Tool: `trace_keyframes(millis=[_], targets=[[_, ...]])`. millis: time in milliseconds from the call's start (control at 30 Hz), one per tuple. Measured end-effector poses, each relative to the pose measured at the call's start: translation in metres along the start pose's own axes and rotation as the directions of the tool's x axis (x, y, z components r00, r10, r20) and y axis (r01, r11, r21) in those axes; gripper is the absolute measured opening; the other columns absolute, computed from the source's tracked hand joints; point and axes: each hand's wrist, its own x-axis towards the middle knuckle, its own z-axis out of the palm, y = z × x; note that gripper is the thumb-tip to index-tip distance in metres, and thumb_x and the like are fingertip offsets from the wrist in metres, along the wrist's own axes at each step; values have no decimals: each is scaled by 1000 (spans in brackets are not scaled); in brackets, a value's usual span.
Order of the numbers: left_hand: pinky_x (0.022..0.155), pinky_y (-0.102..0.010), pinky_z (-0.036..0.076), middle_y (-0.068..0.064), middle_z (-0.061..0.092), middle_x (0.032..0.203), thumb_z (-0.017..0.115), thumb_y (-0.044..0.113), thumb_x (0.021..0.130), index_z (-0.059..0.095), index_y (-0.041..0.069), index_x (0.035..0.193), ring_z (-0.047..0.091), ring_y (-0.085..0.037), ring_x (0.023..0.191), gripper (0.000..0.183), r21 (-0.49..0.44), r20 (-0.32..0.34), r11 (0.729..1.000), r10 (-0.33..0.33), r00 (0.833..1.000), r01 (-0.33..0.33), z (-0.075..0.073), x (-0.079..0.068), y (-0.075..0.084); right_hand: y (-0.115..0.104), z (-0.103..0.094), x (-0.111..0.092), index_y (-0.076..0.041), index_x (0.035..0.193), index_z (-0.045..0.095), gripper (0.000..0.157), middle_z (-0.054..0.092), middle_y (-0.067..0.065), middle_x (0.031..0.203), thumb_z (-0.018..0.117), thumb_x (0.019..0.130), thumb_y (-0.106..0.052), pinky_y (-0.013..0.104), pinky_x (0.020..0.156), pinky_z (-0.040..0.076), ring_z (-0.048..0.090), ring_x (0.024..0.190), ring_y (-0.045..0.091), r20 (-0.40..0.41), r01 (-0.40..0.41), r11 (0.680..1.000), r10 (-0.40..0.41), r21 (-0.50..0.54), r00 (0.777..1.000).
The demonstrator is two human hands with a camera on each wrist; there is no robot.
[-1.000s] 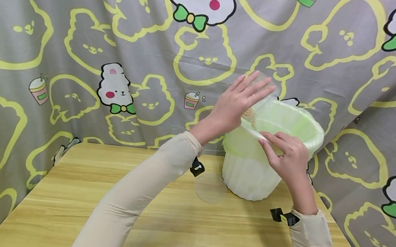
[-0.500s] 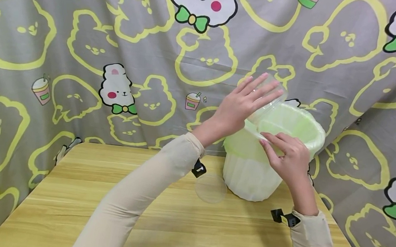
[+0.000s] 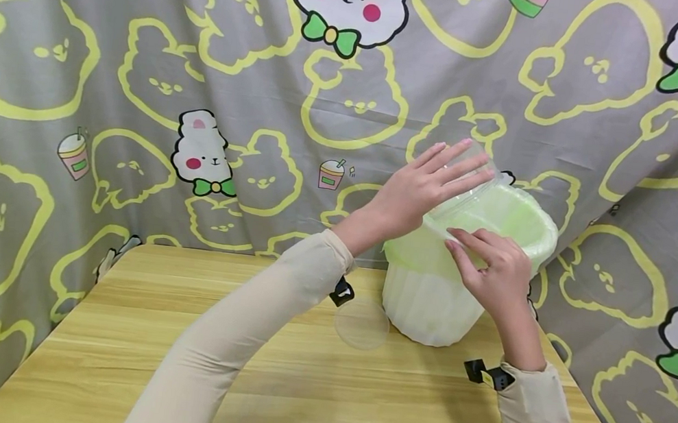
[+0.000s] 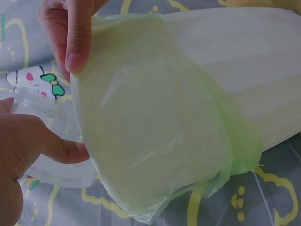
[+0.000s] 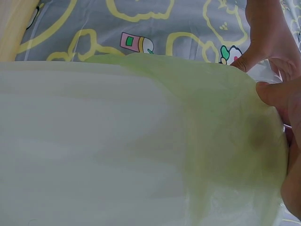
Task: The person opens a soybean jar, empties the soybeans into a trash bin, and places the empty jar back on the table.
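Note:
My left hand [image 3: 422,191] holds a clear plastic container [image 4: 49,110] tipped over the mouth of a white ribbed trash can [image 3: 428,310]. Its fingers lie along the far side, and the thumb presses near the can's rim in the left wrist view. A pale green trash bag [image 3: 413,243] lines the can and folds over its rim. With thumb and fingers, my right hand [image 3: 491,263] pinches the lined rim at the near side. Through the container's clear wall no contents show.
A clear round lid [image 3: 362,324] lies flat on the wooden table [image 3: 320,389], left of the can. A patterned grey curtain [image 3: 263,107] hangs behind the table and along both sides. Each wrist wears a black camera mount [image 3: 488,374].
Tan bits seen in the tilted container a second ago have gone from view. My left hand has shifted slightly right and down with the container. The right hand keeps its pinch on the rim.

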Motion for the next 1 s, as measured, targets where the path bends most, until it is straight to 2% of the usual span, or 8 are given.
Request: trace_keyframes(millis=[200,367,500,700,1000], targets=[[120,-36,0,1,27,154,34,-19,82,31,22,148,14,-23,145,77,79,-81,994,-64,995,70,1,2,1,-1,0,1,-12,94,77,18,66,4,66,74,77,-16,31,50,39,49,47,15,-2,6,1000,-6,1,1000],[119,-37,-1,2,27,154,33,-20,83,30,23,148,15,-23,145,78,105,-64,993,-38,997,44,3,2,3,-1,0,2,-10,93,77,17,67,4,66,74,77,-15,31,50,38,49,47,15,-6,14,1000,-14,5,1000],[119,-37,-1,2,27,154,32,-19,85,30,23,148,15,-23,145,76,112,-70,992,-57,996,65,5,1,3,-1,1,2,-10,93,77,17,66,5,66,73,77,-16,31,50,38,50,47,16,-7,15,1000,-15,3,1000],[120,-37,0,1,26,155,37,-19,82,30,22,148,13,-23,145,79,80,-39,995,-60,997,64,4,0,2,-2,2,1,-10,92,77,17,67,5,66,73,77,-16,32,50,39,50,47,17,-3,15,1000,-15,-2,1000],[119,-41,-6,1,25,155,38,-15,82,27,23,149,14,-23,145,78,136,-30,988,-70,997,73,3,0,4,-1,2,0,-11,92,77,17,66,4,65,73,77,-16,29,48,35,46,44,16,-15,15,1000,-15,-9,1000]])
